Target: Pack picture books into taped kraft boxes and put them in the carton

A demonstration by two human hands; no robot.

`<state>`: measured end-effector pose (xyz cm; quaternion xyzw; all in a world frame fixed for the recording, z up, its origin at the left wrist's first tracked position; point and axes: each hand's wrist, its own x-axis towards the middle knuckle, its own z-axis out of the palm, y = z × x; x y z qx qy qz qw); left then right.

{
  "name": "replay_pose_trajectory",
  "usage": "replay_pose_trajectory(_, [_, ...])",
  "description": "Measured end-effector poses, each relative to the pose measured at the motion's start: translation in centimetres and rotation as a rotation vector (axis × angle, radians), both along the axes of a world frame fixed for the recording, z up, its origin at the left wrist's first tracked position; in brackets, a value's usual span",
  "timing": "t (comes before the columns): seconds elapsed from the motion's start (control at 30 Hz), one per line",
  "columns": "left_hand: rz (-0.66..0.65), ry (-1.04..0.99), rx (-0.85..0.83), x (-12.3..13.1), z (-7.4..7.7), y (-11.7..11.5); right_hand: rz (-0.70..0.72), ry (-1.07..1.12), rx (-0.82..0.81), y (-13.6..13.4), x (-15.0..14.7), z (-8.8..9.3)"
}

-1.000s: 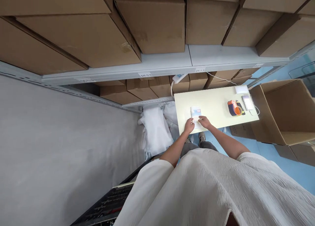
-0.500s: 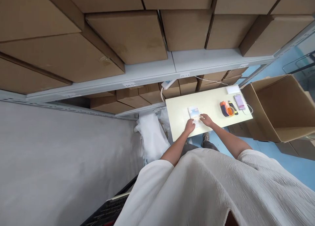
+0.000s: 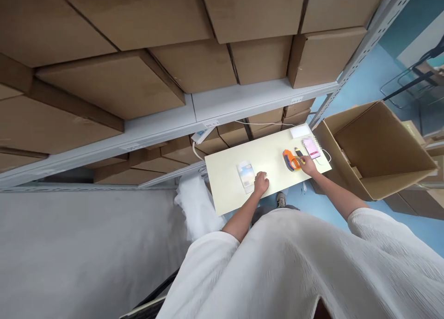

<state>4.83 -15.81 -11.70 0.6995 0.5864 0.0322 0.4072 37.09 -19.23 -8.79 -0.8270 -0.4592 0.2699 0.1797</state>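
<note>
Bright light washes the pale tabletop [image 3: 222, 180], the upper cartons [image 3: 180, 13] look dimmer, and wide-angle distortion stretches the edges.

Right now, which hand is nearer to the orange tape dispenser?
Right. The right hand is at the right edge of the tape dispenser; the left hand is farther off, to its left, beside the flat packet.

A warehouse storeroom with a packing spot: brown cardboard cartons [image 3: 111, 83] stand stacked on a slotted-steel rack [image 3: 249, 96] whose edge bears code labels [image 3: 211, 124], while a pale worktop [image 3: 225, 180] carries a tape dispenser [image 3: 288, 159] beside a large open carton [image 3: 388, 147].
</note>
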Motion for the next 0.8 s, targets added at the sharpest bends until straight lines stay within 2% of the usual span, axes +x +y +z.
replay_pose_trajectory(0.1, [0.006,0.021,-0.008,2.0,-0.1,-0.5,0.043,-0.107,-0.1,-1.0,2.6,-0.8])
replay_pose_trajectory(0.23, [0.021,0.068,-0.029,3.1,-0.5,-1.0,0.158,-0.178,-0.179,-1.6,4.1,-2.2])
replay_pose_trajectory(0.53, [0.028,0.135,-0.032,2.5,-1.4,-1.0,0.308,-0.2,-0.181,-1.2,4.9,-4.3])
replay_pose_trajectory(0.7, [0.015,0.113,0.0,2.1,-1.9,-0.5,0.382,-0.216,-0.21,-0.5,5.3,-4.4])
replay_pose_trajectory(0.8, [0.015,0.103,0.017,2.0,-2.3,-0.2,0.33,-0.194,-0.21,-0.2,5.7,-3.9])
